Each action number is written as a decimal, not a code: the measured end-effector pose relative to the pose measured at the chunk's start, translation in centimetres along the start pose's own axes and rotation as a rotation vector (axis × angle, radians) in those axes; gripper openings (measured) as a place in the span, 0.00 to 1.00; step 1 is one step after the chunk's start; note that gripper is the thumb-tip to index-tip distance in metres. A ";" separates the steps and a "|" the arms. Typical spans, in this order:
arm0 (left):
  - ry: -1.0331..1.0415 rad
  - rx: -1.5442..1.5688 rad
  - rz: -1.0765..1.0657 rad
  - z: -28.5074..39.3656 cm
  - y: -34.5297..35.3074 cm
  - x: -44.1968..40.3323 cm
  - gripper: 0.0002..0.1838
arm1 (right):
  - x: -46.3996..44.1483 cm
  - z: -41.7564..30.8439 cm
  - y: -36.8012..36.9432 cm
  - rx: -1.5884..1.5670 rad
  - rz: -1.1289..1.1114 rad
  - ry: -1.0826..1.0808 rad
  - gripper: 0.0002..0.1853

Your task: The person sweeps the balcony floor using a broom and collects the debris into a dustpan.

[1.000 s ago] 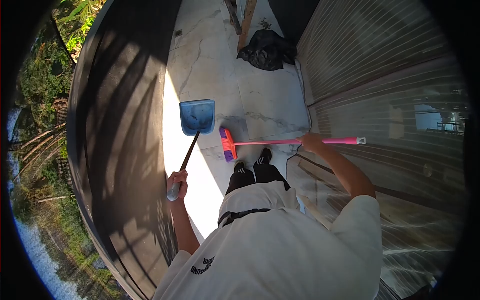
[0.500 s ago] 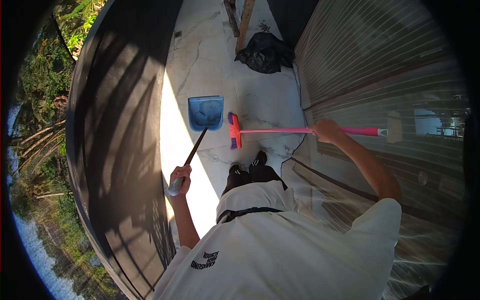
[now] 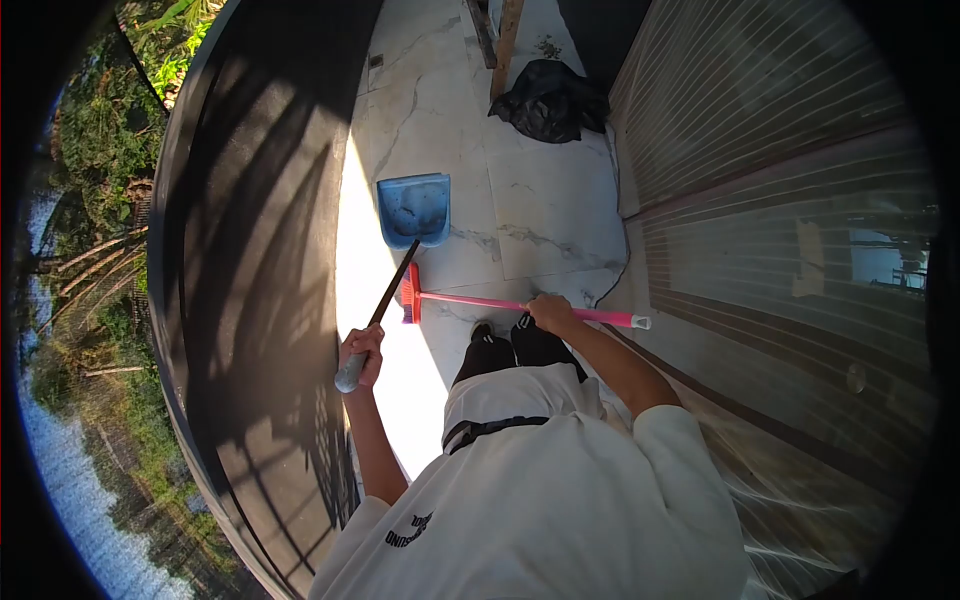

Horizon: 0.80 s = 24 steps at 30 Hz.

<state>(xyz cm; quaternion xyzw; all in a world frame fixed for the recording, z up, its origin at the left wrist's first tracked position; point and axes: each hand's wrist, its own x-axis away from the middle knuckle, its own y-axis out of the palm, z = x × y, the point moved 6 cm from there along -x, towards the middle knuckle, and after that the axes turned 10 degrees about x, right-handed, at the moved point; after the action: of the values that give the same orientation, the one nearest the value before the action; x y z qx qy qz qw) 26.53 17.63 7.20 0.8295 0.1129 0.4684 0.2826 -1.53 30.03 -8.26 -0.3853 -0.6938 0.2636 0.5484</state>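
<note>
My left hand (image 3: 362, 355) is wrapped round the grey-ended handle of a blue dustpan (image 3: 430, 205), whose pan faces up at the floor ahead of me. Dark smudges or debris show inside the pan; I cannot tell which. With my right hand (image 3: 550, 312) I grip the pink stick of a broom (image 3: 411, 294), which has a red head and purple bristles. The broom head is just below the dustpan, beside its dark handle and at the edge of the sunlit strip. The stick points to the right, ending in a white cap.
A black plastic bag (image 3: 553, 102) lies on the marble-look tiled floor (image 3: 440, 120) near wooden posts (image 3: 506, 45). A dark wall (image 3: 250, 200) runs along the left, with plants beyond it. Striped sheer curtains (image 3: 760, 170) hang behind glass on the right.
My right hand has brought the broom left and nearer my body, its head going from right of the dustpan to below it. The left hand has kept its grip on the dustpan.
</note>
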 end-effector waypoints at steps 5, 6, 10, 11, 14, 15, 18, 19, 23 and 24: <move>0.060 -0.076 -0.013 0.4 -0.5 0.4 0.05 | 1.8 7.0 -2.3 0.127 -0.048 0.212 0.15; 0.056 -0.076 -0.014 0.5 -0.7 0.3 0.05 | 2.5 8.9 -2.8 0.133 -0.051 0.237 0.16; 0.025 0.034 0.005 1.5 -1.9 -0.5 0.04 | 6.7 16.2 -6.0 0.203 -0.054 0.286 0.20; 0.039 0.012 0.024 1.7 -2.1 -0.8 0.04 | 7.9 16.9 -8.0 0.231 -0.050 0.308 0.20; -0.021 0.052 0.032 1.8 -2.8 -2.0 0.04 | 9.8 19.4 -11.9 0.277 -0.017 0.311 0.18; -0.029 0.053 0.032 1.6 -2.9 -2.3 0.04 | 10.2 19.9 -13.0 0.298 0.012 0.284 0.17; -0.024 0.077 0.009 1.1 -2.9 -2.8 0.05 | 11.4 18.4 -17.4 0.334 -0.018 0.252 0.14; 0.014 0.044 0.006 1.1 -2.8 -2.8 0.05 | 11.5 17.6 -18.1 0.335 -0.017 0.254 0.14; 0.029 0.043 -0.034 1.3 -2.4 -3.3 0.05 | 11.6 14.8 -19.6 0.368 0.038 0.176 0.12; 0.031 0.045 -0.037 1.4 -2.3 -3.4 0.05 | 11.3 14.0 -19.5 0.362 0.024 0.129 0.13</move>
<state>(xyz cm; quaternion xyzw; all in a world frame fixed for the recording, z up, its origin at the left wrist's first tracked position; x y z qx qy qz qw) 26.11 17.46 2.88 0.8260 0.1432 0.4730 0.2710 -20.98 29.14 9.83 -0.3045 -0.5938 0.3655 0.6489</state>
